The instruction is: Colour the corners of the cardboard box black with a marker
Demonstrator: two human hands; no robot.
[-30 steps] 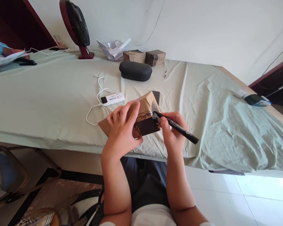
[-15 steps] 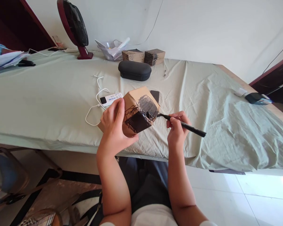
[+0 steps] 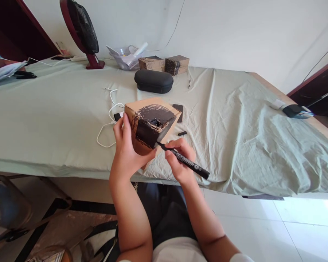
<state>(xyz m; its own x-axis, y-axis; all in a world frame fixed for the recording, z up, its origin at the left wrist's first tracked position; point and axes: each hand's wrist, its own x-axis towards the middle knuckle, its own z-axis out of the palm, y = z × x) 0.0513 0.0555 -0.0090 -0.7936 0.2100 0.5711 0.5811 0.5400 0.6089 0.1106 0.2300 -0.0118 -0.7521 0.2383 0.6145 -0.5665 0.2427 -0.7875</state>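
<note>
The left hand (image 3: 128, 154) holds the scribbled cardboard box (image 3: 147, 133), which is at its one o'clock. The right hand (image 3: 179, 167), at the box's five o'clock, narrowly pinches a black marker (image 3: 188, 162). A black case (image 3: 153, 82) lies beyond the box, at twelve o'clock.

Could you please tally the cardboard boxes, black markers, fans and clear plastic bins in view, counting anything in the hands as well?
Cardboard boxes: 3 (held box in the left hand, back left box, back right box)
Black marker: 1, in the right hand
Fan: 1
Clear plastic bin: 1
Total: 6
</note>
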